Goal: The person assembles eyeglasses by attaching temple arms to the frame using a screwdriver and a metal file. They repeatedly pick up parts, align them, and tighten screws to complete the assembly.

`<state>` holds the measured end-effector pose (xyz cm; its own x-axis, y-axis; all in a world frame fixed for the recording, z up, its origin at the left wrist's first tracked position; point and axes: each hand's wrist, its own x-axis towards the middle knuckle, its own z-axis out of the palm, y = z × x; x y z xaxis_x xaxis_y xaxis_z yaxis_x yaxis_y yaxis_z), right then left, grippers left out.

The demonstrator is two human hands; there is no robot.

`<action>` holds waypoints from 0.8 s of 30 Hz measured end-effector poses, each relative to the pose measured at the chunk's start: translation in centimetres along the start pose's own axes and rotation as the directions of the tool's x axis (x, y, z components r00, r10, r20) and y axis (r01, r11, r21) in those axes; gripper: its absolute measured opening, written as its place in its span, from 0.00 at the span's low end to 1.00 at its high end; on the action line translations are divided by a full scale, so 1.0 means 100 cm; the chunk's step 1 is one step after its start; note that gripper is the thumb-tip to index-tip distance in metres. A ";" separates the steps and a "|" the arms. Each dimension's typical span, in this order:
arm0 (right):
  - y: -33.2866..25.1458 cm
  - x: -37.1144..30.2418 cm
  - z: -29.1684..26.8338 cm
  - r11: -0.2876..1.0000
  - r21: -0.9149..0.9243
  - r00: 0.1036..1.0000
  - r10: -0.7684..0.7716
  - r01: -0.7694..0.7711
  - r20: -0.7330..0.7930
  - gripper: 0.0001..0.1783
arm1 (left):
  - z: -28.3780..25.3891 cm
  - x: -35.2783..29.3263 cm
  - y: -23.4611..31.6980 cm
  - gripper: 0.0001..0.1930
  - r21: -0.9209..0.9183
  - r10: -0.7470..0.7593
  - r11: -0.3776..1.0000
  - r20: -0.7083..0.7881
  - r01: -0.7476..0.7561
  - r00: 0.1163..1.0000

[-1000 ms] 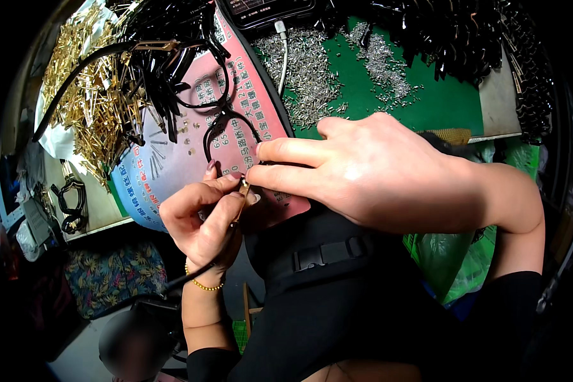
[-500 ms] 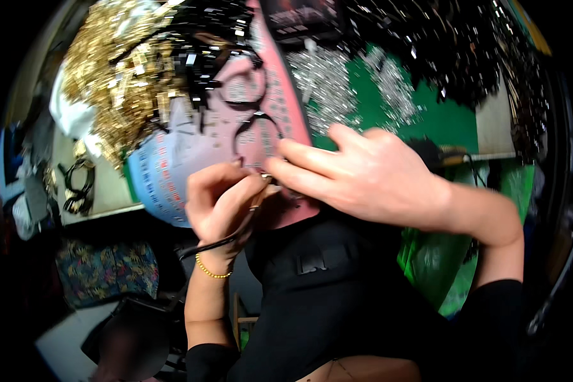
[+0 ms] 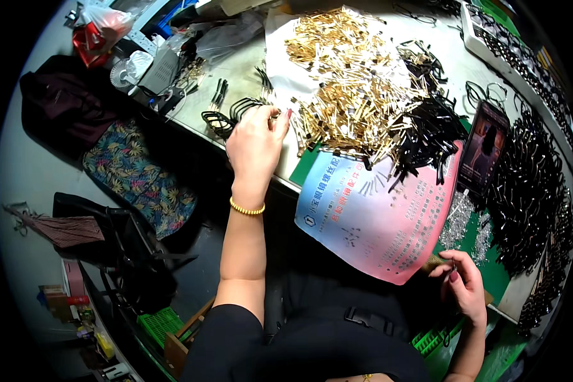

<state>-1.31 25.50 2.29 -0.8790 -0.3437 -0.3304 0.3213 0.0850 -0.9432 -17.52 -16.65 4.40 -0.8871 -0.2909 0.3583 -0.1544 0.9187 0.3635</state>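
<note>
My left hand (image 3: 258,143) reaches to the table's left part, its fingers bent over black eyeglass frames (image 3: 218,122); one black rim shows beside the fingertips, which are partly hidden. My right hand (image 3: 466,283) is low at the front edge, right of the mat, thumb and fingers curled round a tool with a brass-coloured, textured handle (image 3: 434,262); its far end is hidden. Between the hands lies a blue-to-pink printed mat (image 3: 363,235), curling over the edge. Beyond it spreads a heap of gold eyeglass temples (image 3: 356,89), with black temples (image 3: 430,127) at its right.
A phone (image 3: 484,149) leans right of the mat. Small silver parts (image 3: 455,223) lie on a green surface (image 3: 500,277). Black pieces (image 3: 528,191) are massed farther right, with a white tray (image 3: 484,41) behind. A grey box (image 3: 162,73) stands far left; a flowered cloth (image 3: 140,172) hangs below.
My hands were together over the mat's front edge; now they are apart, the left at the frames on the left, the right at the front edge. The view has swung left.
</note>
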 end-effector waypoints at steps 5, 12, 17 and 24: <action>0.008 -0.002 -0.003 0.997 0.065 0.999 -0.041 0.040 0.019 0.28 | 0.000 0.026 -0.069 0.38 0.324 0.331 0.906 -0.142 -0.273 0.933; 0.021 0.003 -0.010 0.956 0.225 0.978 -0.205 0.191 0.039 0.15 | -0.038 0.049 -0.065 0.25 -0.015 0.472 0.880 0.146 -0.476 0.869; -0.002 0.010 -0.009 0.883 0.360 0.898 -0.390 0.301 0.204 0.14 | -0.099 0.021 0.083 0.24 -0.559 0.552 0.615 -0.199 -0.557 0.810; 0.047 -0.141 -0.115 0.629 0.175 0.546 -0.464 0.758 -0.697 0.09 | 0.001 -0.089 0.524 0.24 -0.285 0.976 -0.159 -0.192 -0.945 -0.107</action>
<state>8.52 41.53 2.11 -0.8749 0.4248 0.2325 -0.4024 -0.3706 -0.8371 -17.79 34.07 20.19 0.0273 0.8762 0.4811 0.9871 0.0522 -0.1511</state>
